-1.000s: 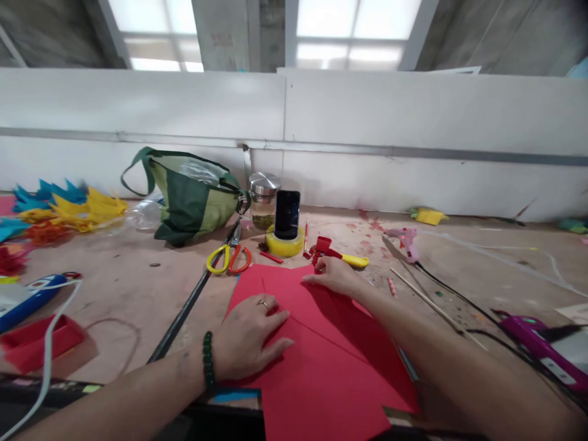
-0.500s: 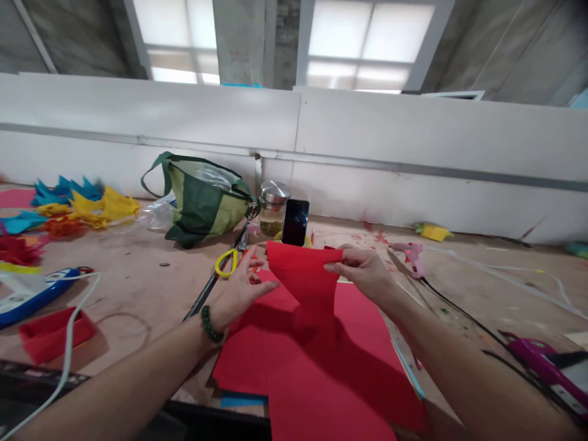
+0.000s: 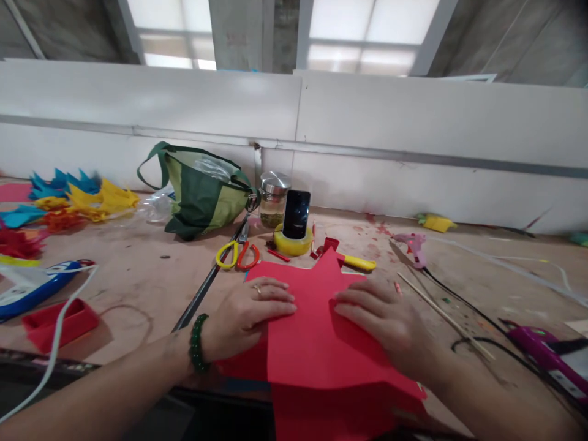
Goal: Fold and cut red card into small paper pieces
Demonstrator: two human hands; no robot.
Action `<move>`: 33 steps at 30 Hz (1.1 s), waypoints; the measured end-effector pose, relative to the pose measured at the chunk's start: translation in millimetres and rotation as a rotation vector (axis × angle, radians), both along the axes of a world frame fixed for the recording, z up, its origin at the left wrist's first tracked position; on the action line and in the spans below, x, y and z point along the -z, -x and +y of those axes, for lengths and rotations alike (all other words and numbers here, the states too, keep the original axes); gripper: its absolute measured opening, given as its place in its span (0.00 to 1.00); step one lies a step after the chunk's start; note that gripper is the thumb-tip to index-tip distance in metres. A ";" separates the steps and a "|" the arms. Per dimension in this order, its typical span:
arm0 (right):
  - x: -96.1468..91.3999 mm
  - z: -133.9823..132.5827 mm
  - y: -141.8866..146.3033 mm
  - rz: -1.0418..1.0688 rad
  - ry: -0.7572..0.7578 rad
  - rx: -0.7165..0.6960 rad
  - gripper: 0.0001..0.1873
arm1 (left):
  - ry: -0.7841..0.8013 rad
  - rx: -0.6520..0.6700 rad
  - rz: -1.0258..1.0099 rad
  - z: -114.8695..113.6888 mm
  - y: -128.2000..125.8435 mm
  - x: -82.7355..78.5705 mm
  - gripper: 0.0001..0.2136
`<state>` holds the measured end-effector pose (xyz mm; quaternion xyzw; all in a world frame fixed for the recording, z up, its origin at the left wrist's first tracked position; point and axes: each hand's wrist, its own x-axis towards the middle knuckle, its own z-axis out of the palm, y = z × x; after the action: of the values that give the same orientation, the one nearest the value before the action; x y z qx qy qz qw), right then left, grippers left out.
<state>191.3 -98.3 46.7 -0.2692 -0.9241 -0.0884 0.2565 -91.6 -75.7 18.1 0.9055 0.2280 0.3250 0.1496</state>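
Note:
A folded sheet of red paper (image 3: 312,331) lies on the wooden table (image 3: 151,278) right in front of me, one corner pointing away. My left hand (image 3: 248,312), with a ring and a green bead bracelet, lies flat on the paper's left part, fingers stretched out. On the right part, my right hand (image 3: 386,321) presses down flat, fingers stretched toward the left hand. Neither hand grips anything.
Behind the paper: yellow-and-orange scissors (image 3: 236,254), a phone (image 3: 296,214) standing in a yellow tape roll, a jar (image 3: 273,199), a green bag (image 3: 199,193), a yellow-handled cutter (image 3: 353,261). Right: pink glue gun (image 3: 413,245), thin stick, cables, purple tool (image 3: 542,349). Left: coloured paper flowers (image 3: 78,202), red box (image 3: 59,321).
Earlier both hands lifted the paper's far edge and folded it toward me. Now the paper is down flat and both hands press on the fold.

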 end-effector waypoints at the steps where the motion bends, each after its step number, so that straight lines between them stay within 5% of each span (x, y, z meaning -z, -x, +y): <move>1: 11.6 -5.4 -0.3 -0.055 0.041 0.006 0.16 | -0.002 0.024 0.115 -0.6 -1.0 6.7 0.17; 5: 38.4 -24.2 2.8 -0.143 0.352 0.101 0.21 | 0.037 0.000 0.353 -9.1 -7.3 18.7 0.15; 9: 34.5 -27.8 3.3 -0.049 0.558 0.176 0.21 | 0.102 0.014 0.421 -14.6 -10.7 13.4 0.15; 13: 31.2 -23.2 0.5 0.137 0.751 0.250 0.08 | 0.355 -0.033 0.332 -11.3 -10.9 12.2 0.10; 15: 35.2 -21.3 0.5 0.216 0.824 0.312 0.09 | 0.506 -0.095 0.307 -7.7 -11.2 13.8 0.08; 21: 49.7 -18.1 5.4 0.273 0.808 0.492 0.22 | 0.640 -0.344 0.329 5.3 -15.1 17.3 0.15; 29: 43.4 -21.6 9.1 0.173 0.747 0.560 0.20 | 0.678 -0.322 0.217 7.2 -17.2 19.6 0.10; 33: 44.8 -21.7 10.0 0.177 0.734 0.566 0.21 | 0.827 -0.288 0.194 11.8 -17.0 18.3 0.21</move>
<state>181.3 -120.0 2.0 -0.5901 -0.7590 0.2010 0.1879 -74.6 -63.9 -0.2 0.7548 0.4756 0.1378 0.4302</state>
